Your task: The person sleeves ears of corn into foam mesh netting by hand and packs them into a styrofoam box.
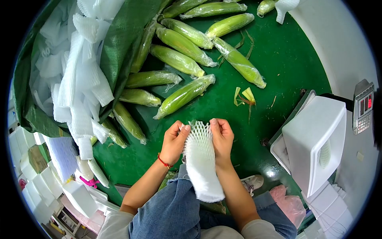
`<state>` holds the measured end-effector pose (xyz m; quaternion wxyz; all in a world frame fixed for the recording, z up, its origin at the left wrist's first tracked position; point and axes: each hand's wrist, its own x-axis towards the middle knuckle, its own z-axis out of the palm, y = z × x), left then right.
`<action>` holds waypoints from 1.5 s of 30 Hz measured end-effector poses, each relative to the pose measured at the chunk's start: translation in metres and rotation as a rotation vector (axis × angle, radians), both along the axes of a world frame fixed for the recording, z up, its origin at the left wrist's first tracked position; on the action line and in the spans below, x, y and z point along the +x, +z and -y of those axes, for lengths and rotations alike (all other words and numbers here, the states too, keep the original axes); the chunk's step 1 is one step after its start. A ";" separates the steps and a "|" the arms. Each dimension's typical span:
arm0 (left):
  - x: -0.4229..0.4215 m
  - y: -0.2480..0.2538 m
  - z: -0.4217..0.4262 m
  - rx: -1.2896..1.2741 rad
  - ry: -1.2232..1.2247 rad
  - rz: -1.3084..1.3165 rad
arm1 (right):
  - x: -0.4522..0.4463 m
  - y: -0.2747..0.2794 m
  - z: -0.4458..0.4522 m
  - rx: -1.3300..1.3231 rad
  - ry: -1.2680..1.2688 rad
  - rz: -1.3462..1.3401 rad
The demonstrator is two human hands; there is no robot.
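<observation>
A white foam net sleeve [202, 167] hangs between my two hands, its top edge stretched so that the mesh spreads. Pale green shows through the upper mesh; whether an ear of corn is inside I cannot tell. My left hand [174, 140], with a red cord at the wrist, pinches the left side of the rim. On the right side of the same rim, my right hand [221, 137] is closed with the thumb on top. Just beyond my hands lies a film-wrapped ear of corn [185, 96], touching neither hand.
Several more wrapped ears of corn [186, 47] lie across the green surface [292, 55]. At left, a green sack [125, 42] spills white foam sleeves [81, 75]. A white foam box [314, 131] and a digital scale [363, 107] stand at right. Husk scraps [247, 95] lie ahead.
</observation>
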<state>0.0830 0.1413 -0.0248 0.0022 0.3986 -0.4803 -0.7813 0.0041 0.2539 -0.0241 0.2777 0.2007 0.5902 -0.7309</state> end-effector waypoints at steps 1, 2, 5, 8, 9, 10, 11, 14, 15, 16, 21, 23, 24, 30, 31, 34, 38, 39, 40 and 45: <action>0.001 -0.002 0.000 0.019 0.013 0.001 | 0.001 -0.003 0.001 0.011 0.007 -0.016; 0.001 -0.004 -0.001 -0.010 0.007 0.001 | 0.001 -0.007 0.001 0.021 0.015 -0.032; 0.002 -0.010 -0.001 -0.095 -0.006 0.001 | 0.002 -0.016 0.001 0.047 0.020 -0.016; -0.001 -0.014 -0.001 -0.171 -0.018 -0.005 | 0.002 -0.016 0.004 0.059 0.006 -0.023; -0.002 -0.014 0.000 -0.194 -0.024 -0.008 | 0.002 -0.018 0.005 0.051 -0.013 -0.018; -0.003 -0.014 0.000 -0.218 -0.030 -0.011 | 0.004 -0.022 0.006 0.042 -0.031 -0.014; -0.003 -0.017 0.000 -0.254 -0.034 -0.010 | 0.005 -0.026 0.007 0.034 -0.050 -0.009; -0.001 -0.034 -0.001 -0.336 -0.038 -0.001 | 0.003 -0.033 0.008 0.085 -0.047 -0.034; -0.003 -0.038 -0.001 -0.346 -0.035 0.005 | 0.002 -0.037 0.009 0.101 -0.055 -0.030; -0.004 -0.042 0.000 -0.356 -0.032 0.012 | 0.001 -0.040 0.011 0.117 -0.061 -0.026; -0.010 -0.058 0.005 -0.395 -0.057 0.036 | 0.000 -0.062 0.015 0.148 -0.082 -0.042; -0.011 -0.066 0.007 -0.413 -0.065 0.051 | -0.001 -0.065 0.017 0.182 -0.066 -0.054; -0.011 -0.070 0.007 -0.406 -0.059 0.060 | -0.001 -0.068 0.019 0.180 -0.071 -0.058; -0.007 -0.101 0.003 -0.417 -0.057 0.131 | 0.008 -0.109 0.019 0.169 -0.074 -0.042; -0.008 -0.103 0.003 -0.426 -0.058 0.143 | 0.009 -0.115 0.021 0.184 -0.060 -0.054; -0.007 -0.104 -0.001 -0.412 -0.064 0.163 | 0.007 -0.119 0.019 0.133 -0.041 0.002; -0.013 -0.077 -0.015 0.107 0.372 -0.213 | -0.014 -0.046 0.031 -0.043 -0.023 -0.080; -0.009 -0.075 -0.005 0.226 0.319 -0.250 | -0.024 -0.027 0.033 -0.120 0.035 -0.151; -0.029 -0.049 -0.006 0.380 0.338 -0.260 | -0.035 -0.018 0.036 -0.076 0.128 -0.158; -0.099 0.054 -0.023 0.374 0.280 -0.458 | -0.083 0.076 -0.024 -0.025 0.323 -0.376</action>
